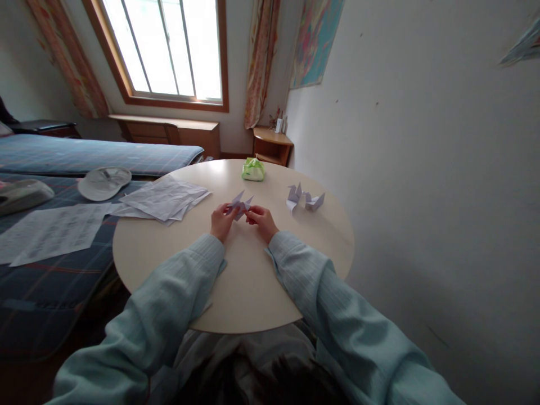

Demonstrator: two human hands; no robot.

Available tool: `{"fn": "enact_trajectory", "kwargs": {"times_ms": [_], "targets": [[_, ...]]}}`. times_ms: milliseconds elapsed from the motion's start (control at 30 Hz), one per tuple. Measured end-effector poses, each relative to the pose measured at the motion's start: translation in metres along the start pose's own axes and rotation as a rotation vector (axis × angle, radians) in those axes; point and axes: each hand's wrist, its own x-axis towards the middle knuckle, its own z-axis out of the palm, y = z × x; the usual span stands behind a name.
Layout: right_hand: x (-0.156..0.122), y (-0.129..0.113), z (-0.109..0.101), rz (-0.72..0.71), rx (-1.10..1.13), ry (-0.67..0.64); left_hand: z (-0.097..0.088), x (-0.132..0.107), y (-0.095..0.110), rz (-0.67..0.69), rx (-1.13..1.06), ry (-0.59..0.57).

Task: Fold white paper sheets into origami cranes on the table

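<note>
Between my two hands, just above the middle of the round table, is a folded pale-lilac paper figure (238, 206) with pointed tips, like an origami crane. My left hand (223, 220) grips its left side, fingers closed on the paper. The fingertips of my right hand (262, 221) pinch its right side. Some of the folds are hidden behind my fingers. Off to the right stand two folded paper birds of the same colour, one origami crane (294, 197) and another origami crane (314, 201), close beside each other.
A green tissue pack (253, 169) sits at the far side of the cream round table (236, 281). Crumpled paper sheets (169, 198) overlap its left edge. On the plaid bed (97, 239) lie a white cap (104, 183) and printed sheets (59, 230). A white wall (422, 169) borders the right.
</note>
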Motion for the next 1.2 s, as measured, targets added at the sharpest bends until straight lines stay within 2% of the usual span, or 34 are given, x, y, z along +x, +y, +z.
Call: {"fn": "enact_trajectory", "kwargs": {"times_ms": [933, 1200], "targets": [[0.0013, 0.003, -0.0004, -0.036, -0.107, 0.027, -0.0002, -0.0012, 0.0042, -0.02, -0.014, 0.012], [0.0012, 0.0067, -0.0006, -0.109, -0.22, -0.009, -0.0011, -0.0014, 0.0056, -0.025, -0.016, -0.011]]}}
